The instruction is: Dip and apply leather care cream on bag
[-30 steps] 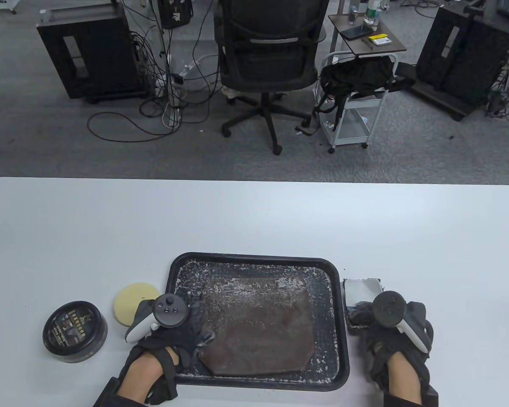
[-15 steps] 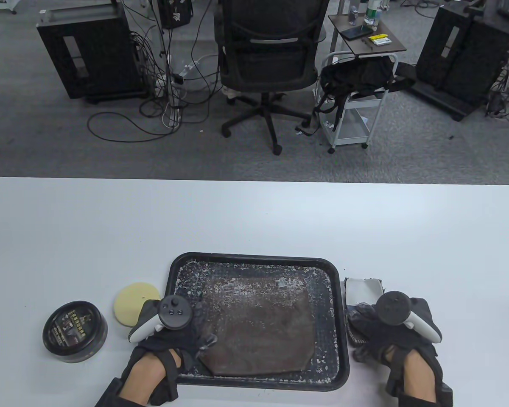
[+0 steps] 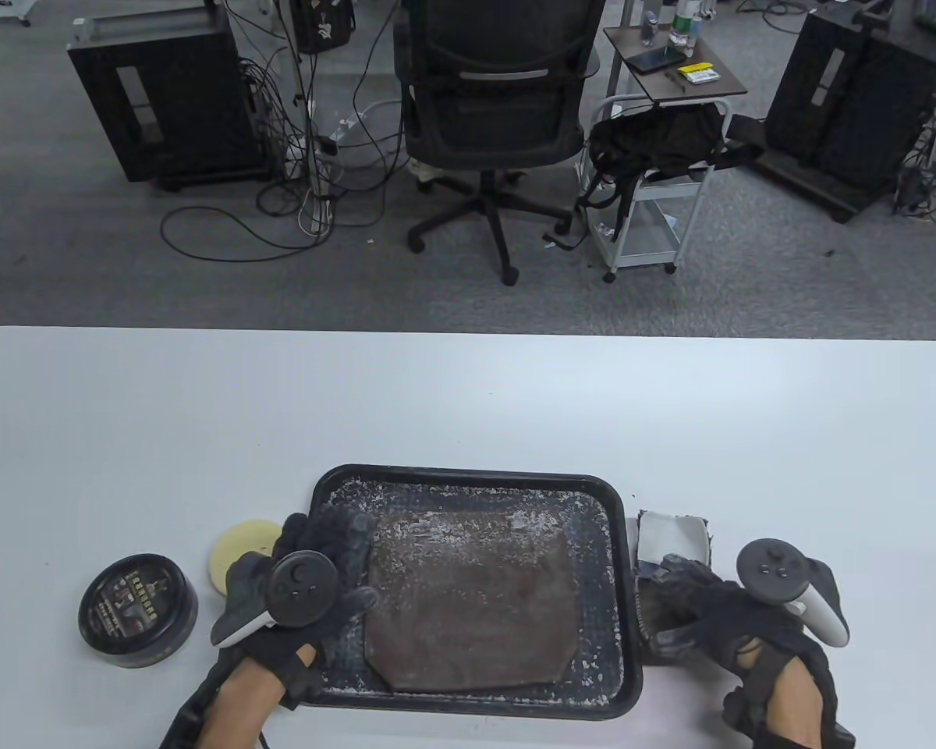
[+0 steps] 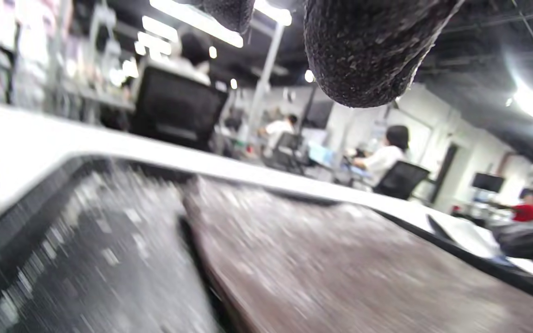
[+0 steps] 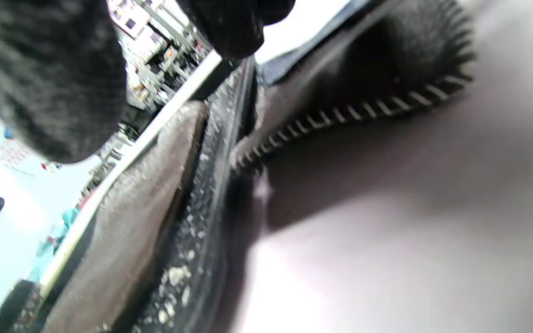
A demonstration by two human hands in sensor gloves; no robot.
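1. A white table stands in an office, with a black swivel chair, cables and a small cart on the grey carpet beyond its far edge.
2. On the table lies a black tray speckled with white flecks, and the flat brown leather bag fills most of its floor.
3. The left hand lies over the tray's left rim with its fingers spread wide and holding nothing; the fingertips reach onto the bag's left edge.
4. Just left of those fingers, partly hidden under the hand, sits a round yellow sponge, and further left again a closed round black tin of cream.
5. The right hand is just right of the tray, its fingers curled down over a dark brush with pale bristle tips showing in the right wrist view; a firm grip cannot be told.
6. Just beyond those fingertips is a white rectangular dish.
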